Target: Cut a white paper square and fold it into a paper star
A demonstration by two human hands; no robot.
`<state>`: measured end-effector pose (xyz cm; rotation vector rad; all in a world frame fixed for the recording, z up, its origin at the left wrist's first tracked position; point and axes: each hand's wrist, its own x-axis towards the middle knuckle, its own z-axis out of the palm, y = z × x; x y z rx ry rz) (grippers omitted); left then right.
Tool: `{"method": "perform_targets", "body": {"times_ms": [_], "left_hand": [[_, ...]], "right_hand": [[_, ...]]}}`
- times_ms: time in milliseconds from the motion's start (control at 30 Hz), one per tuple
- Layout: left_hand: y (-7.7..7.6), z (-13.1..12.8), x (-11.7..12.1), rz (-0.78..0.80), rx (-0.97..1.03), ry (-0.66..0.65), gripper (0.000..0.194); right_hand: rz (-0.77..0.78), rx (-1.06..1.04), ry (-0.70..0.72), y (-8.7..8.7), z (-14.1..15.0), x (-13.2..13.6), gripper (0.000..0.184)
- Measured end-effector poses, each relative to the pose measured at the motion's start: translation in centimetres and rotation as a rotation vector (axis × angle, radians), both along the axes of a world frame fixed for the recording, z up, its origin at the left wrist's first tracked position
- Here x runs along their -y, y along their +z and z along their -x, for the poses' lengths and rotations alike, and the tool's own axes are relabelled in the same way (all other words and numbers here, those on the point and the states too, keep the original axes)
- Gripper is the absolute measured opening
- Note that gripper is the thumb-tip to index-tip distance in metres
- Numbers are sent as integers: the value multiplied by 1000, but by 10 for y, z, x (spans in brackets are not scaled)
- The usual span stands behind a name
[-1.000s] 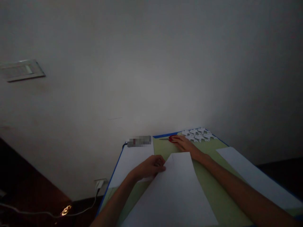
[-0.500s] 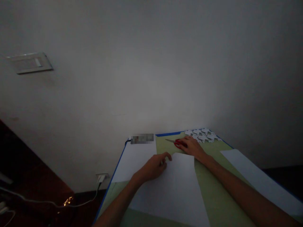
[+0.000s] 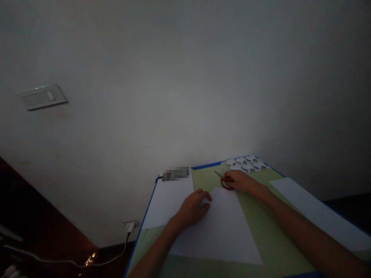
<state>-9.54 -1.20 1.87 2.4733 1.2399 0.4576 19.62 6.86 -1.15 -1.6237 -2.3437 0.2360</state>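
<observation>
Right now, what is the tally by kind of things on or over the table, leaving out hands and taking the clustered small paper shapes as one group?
Sheets: 3 (left sheet, middle sheet, right sheet)
Scissors: 1
Group of small paper shapes: 1
Blurred-out item, kind unclear: 1
Total: 6

Right hand [image 3: 242,182] covers part of the red scissors [image 3: 224,178]; can't tell pinch from plain contact. Left hand [image 3: 193,210] and left forearm [image 3: 158,251] hide the middle sheet's [image 3: 218,235] left side; fingertip contact unclear. Block [image 3: 175,173] at worktop's [image 3: 204,179] far left corner: pixelated, unreadable. Cutouts [image 3: 249,168], far right corner: too small for detail. Right-edge sheet's [image 3: 315,208] near end, both elbows, most of worktop's near edge: out of frame.
</observation>
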Motion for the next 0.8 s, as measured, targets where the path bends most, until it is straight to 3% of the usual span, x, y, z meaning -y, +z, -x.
{"method": "perform_targets", "body": {"times_ms": [267, 533, 600, 667, 733, 800], "left_hand": [[2, -17, 16, -105, -147, 81, 30], [-1, -21, 33, -176, -180, 99, 29], [3, -17, 33, -172, -176, 56, 25], [8, -14, 35, -185, -161, 23, 28], [12, -11, 41, -221, -139, 16, 34], [15, -9, 53, -234, -131, 4, 26]], "right_hand": [[29, -187, -3, 11, -8, 19, 33], [-32, -806, -54, 45, -28, 58, 40], [-68, -972, -23, 51, -28, 90, 55], [-88, -1093, 29, 48, -27, 139, 69], [-59, -1177, 87, 36, -24, 200, 75], [100, -1355, 90, 15, -18, 266, 74]]}}
